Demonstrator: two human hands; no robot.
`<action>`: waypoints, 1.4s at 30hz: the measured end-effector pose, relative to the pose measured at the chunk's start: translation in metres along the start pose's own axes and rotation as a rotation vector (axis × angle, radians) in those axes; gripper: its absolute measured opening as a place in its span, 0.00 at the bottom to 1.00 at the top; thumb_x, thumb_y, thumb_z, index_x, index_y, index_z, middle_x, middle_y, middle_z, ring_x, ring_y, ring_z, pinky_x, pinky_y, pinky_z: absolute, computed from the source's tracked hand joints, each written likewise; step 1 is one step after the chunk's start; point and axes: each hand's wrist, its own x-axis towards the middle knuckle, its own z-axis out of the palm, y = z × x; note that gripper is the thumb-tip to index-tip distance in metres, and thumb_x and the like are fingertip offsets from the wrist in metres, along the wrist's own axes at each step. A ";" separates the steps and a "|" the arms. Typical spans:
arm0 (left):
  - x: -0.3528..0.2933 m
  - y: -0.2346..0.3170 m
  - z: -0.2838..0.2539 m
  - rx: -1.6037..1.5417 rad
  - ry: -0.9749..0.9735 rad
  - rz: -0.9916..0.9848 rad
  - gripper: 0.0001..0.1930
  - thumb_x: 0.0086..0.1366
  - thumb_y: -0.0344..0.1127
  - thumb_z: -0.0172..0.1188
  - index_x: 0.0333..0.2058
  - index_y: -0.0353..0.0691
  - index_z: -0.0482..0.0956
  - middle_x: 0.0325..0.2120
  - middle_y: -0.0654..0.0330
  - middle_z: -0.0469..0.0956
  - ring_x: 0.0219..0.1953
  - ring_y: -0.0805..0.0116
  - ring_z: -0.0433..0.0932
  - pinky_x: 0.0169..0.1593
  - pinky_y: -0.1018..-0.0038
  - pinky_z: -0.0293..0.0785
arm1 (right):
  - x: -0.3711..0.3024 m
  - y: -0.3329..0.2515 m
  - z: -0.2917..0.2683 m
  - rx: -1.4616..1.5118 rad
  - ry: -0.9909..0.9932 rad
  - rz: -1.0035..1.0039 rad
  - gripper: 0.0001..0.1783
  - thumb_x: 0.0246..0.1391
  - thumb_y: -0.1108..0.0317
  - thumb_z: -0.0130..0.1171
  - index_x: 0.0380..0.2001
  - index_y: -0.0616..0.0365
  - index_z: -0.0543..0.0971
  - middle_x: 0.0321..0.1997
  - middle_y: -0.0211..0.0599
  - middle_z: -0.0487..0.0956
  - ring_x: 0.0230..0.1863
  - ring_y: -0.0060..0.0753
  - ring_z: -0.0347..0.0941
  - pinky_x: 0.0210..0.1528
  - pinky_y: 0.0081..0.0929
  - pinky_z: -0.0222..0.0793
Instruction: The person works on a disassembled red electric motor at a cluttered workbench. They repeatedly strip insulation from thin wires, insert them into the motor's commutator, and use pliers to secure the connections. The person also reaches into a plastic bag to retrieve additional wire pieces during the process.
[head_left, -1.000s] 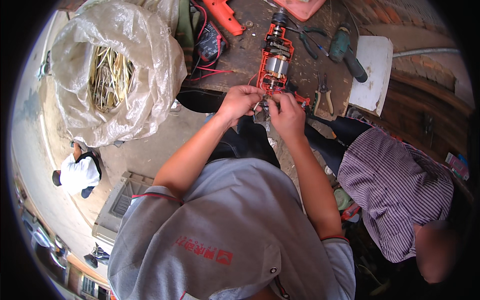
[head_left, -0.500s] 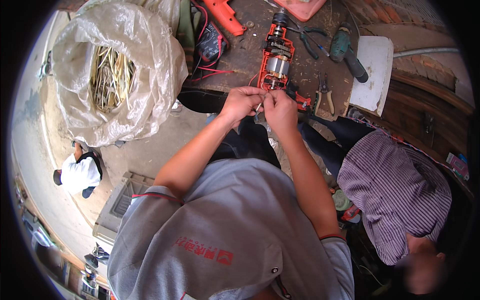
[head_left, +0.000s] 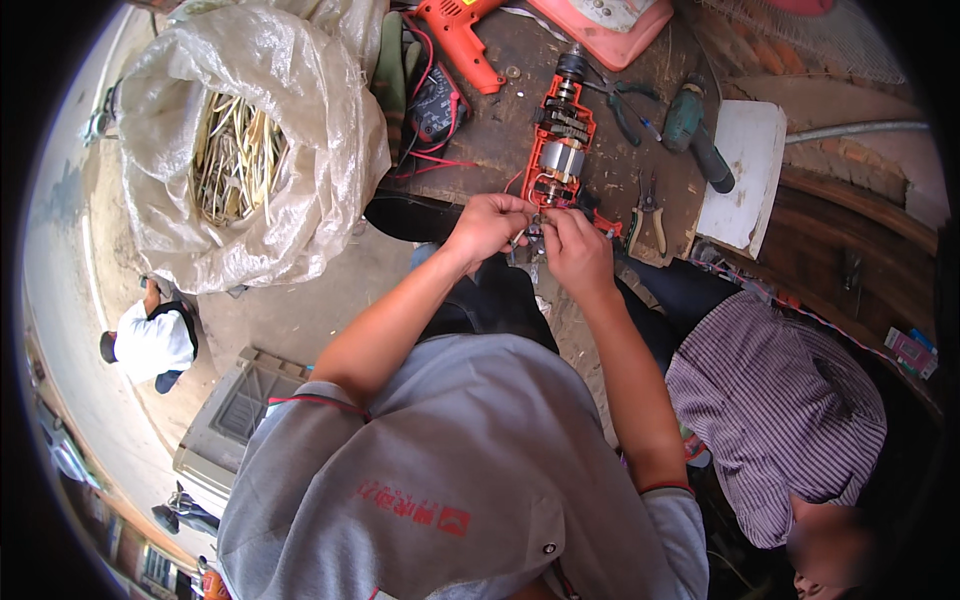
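Note:
An opened power drill lies on the worktable, its orange half-shell showing the gears, motor and black chuck. At its near end my left hand pinches something small and thin, too small to name. My right hand is close beside it, fingertips bent together over small grey parts at the table's edge. What the right fingers grip is hidden. Thin wires run near both hands at the drill's lower end.
A multimeter with red leads and an orange tool shell lie left of the drill. To its right are dark-handled pliers, light-handled pliers and a green power tool. A sack stands left; a person in checked shirt is close right.
The view has shifted, so the table and its things appear lower. My hands stay at the drill's near end; the right fingers have shifted, and small grey parts between the hands show more.

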 end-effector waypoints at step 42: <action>-0.002 -0.003 0.000 -0.004 -0.001 0.010 0.11 0.68 0.30 0.59 0.47 0.37 0.83 0.33 0.67 0.84 0.28 0.81 0.80 0.27 0.84 0.70 | 0.011 0.002 0.001 -0.118 0.006 -0.217 0.05 0.54 0.69 0.62 0.34 0.56 0.78 0.34 0.37 0.76 0.35 0.40 0.78 0.38 0.37 0.74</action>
